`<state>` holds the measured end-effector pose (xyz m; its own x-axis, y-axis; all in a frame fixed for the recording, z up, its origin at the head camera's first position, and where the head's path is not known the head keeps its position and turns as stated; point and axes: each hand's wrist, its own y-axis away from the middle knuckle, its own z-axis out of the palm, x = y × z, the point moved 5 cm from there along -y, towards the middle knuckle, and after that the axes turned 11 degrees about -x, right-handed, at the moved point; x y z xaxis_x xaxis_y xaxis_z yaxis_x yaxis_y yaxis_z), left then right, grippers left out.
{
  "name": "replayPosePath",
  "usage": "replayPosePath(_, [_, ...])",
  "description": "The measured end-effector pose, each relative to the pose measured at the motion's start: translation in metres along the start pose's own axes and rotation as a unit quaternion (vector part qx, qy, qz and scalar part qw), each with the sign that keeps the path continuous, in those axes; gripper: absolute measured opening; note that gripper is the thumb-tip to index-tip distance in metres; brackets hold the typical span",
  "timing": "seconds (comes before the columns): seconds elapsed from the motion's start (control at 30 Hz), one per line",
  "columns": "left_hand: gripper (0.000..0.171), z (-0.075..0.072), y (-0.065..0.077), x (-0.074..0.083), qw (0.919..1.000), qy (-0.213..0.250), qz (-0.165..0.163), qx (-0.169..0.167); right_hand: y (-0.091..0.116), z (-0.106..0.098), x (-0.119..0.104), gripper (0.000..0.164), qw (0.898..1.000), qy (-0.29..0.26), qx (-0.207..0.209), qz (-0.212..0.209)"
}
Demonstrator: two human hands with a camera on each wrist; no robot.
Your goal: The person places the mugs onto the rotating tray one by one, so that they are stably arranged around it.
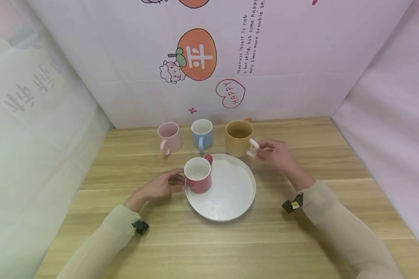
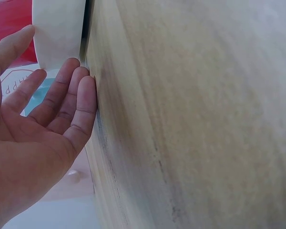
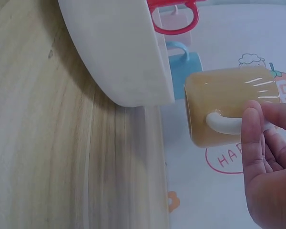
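My right hand [image 1: 274, 153] pinches the white handle of a yellow mug [image 1: 236, 142] between thumb and fingers. That mug is upright behind the tray, and its handle also shows in the right wrist view. A red mug [image 1: 199, 182] with a white inside stands on the left part of a round white tray [image 1: 230, 201]. My left hand [image 1: 165, 184] is beside it at the tray's left rim. Its fingers are spread and loosely bent, with nothing held in the left wrist view, the fingertips right at the tray's side [image 2: 59, 33].
A pink mug [image 1: 171, 138] and a light blue mug [image 1: 203, 135] stand in a row left of the yellow one, near the back of the wooden table [image 1: 195, 248]. Printed white cloth [image 1: 136, 93] walls the table at the back and sides.
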<state>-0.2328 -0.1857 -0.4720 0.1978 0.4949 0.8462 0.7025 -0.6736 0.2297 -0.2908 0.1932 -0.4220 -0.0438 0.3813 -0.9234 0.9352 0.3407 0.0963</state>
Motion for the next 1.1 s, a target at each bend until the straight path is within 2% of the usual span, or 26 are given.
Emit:
replayPosePath(0.47, [0.059, 0.001, 0.001, 0.001, 1.0000, -0.003, 0.005, 0.002, 0.013, 0.006, -0.006, 0.029, 0.999, 0.026, -0.028, 0.016])
replayPosePath(0.9, [0.058, 0.001, 0.002, 0.002, 1.0000, 0.006, 0.003, 0.002, 0.019, 0.016, -0.006, 0.027, 0.998, 0.037, -0.049, -0.007])
replayPosePath(1.1, [0.057, 0.002, 0.002, 0.003, 1.0000, 0.006, 0.003, 0.000, 0.022, 0.021, -0.006, 0.027, 0.998, 0.020, -0.061, -0.008])
